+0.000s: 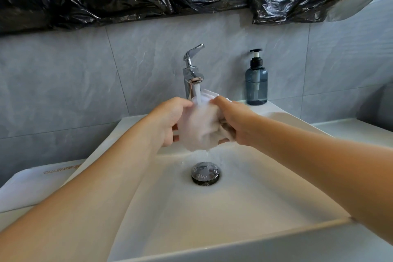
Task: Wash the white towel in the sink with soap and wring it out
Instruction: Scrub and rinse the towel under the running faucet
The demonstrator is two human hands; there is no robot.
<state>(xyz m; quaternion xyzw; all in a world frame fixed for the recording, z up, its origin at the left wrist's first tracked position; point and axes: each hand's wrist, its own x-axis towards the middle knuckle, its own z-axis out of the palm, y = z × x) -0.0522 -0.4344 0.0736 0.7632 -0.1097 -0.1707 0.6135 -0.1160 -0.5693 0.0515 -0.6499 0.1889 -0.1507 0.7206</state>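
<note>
You have the white towel bunched into a wet, soft lump right under the chrome tap, with its running stream landing on the top of the bundle and water dripping off the bottom above the drain plug. The lump hangs roughly upright, its long axis running from the spout down toward the drain, with one folded corner poking up behind the stream. Your left hand grips it on the left of the tap's stream, fingers curled round the cloth; your right hand clamps the other side. One blue-grey soap pump bottle stands right of the tap on the white sink ledge.
</note>
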